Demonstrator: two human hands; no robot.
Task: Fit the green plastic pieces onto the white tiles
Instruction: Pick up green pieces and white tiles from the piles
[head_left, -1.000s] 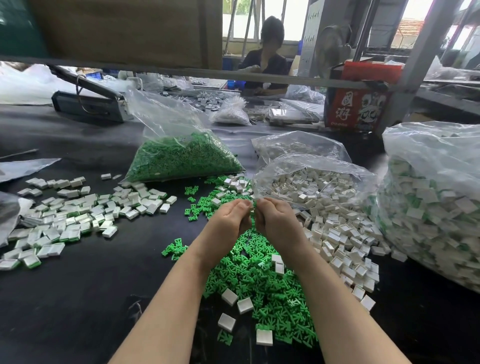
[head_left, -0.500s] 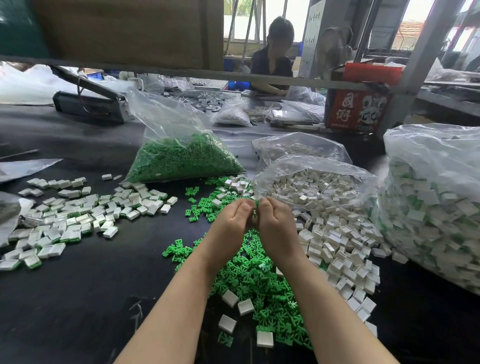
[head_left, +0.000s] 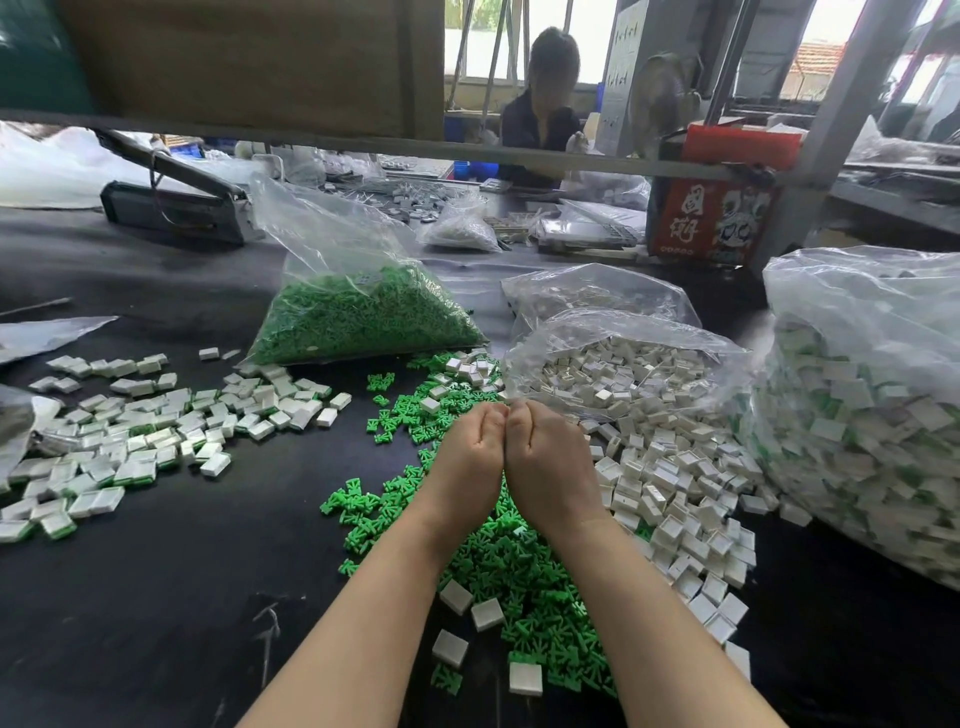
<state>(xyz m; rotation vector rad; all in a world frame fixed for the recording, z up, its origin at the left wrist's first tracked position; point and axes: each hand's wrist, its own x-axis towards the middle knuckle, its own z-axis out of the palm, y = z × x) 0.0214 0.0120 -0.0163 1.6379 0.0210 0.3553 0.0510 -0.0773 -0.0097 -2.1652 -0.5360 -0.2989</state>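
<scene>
My left hand (head_left: 467, 457) and my right hand (head_left: 545, 457) are pressed together knuckle to knuckle above the black table, backs toward me and fingers curled inward. What they pinch between the fingertips is hidden. Under my wrists lies a loose heap of green plastic pieces (head_left: 524, 571) with a few white tiles (head_left: 485, 613) mixed in. A spread of loose white tiles (head_left: 675, 483) lies just right of my right hand. Tiles fitted with green pieces (head_left: 130, 447) are scattered at the left.
An open bag of green pieces (head_left: 358, 322) and an open bag of white tiles (head_left: 623, 374) stand behind my hands. A big bag of fitted tiles (head_left: 872, 415) fills the right. Farther back are a red box (head_left: 711, 218), a bag sealer (head_left: 176, 202), a metal rail (head_left: 363, 145) and a seated person (head_left: 540, 119).
My hands stay together at the same spot and have closed tighter; the small gap and the bit seen between the fingertips no longer show.
</scene>
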